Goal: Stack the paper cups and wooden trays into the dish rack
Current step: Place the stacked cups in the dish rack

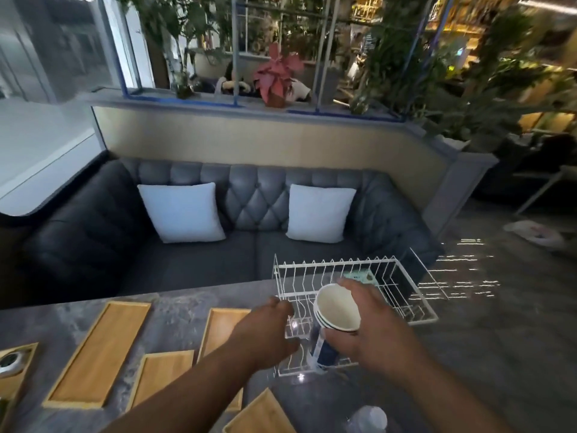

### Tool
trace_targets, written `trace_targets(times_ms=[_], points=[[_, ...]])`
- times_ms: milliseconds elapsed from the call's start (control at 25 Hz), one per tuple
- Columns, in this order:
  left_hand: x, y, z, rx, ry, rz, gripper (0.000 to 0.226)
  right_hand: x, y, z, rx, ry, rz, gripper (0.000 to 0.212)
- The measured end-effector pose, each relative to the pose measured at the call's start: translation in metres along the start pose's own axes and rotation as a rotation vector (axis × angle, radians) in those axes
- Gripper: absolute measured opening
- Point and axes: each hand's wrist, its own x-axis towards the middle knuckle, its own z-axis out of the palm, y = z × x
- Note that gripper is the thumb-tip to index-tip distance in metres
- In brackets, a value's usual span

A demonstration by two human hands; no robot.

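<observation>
My right hand [371, 332] grips a nested stack of paper cups [337, 310], white inside and blue outside, tilted with the mouth toward me, above the near end of the white wire dish rack [402, 270]. My left hand [265, 329] hovers at the rack's left edge with fingers loosely curled, holding nothing. Several wooden trays lie flat on the grey table: a long one [100, 351] at left, a shorter one [162, 379] near my left forearm, one [221, 326] partly under my left hand, and one [262, 417] at the bottom edge.
A greenish item [362, 274] lies in the rack's far end. A clear bottle top [368, 420] stands at the bottom right. A tray with a metal piece [12, 360] sits at the far left. Beyond the table [181, 310] is a dark sofa with two white cushions.
</observation>
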Motion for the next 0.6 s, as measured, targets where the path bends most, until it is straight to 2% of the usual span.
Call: trace_targets(times_ms=[160, 320, 520, 600], points=[[0.019, 0.014, 0.016, 0.054, -0.037, -0.096, 0.057, 0.024, 0.025, -0.024, 0.029, 0.028, -0.008, 0.088], [0.033, 0.018, 0.029, 0.109, -0.074, -0.164, 0.061, 0.049, 0.045, -0.038, 0.121, 0.042, -0.077, 0.087], [0.035, 0.026, 0.048, 0.085, -0.023, -0.261, 0.064, 0.068, 0.057, -0.029, 0.217, 0.079, -0.135, 0.083], [0.027, 0.023, 0.056, 0.12, -0.077, -0.265, 0.064, 0.075, 0.059, -0.019, 0.257, 0.089, -0.154, 0.079]])
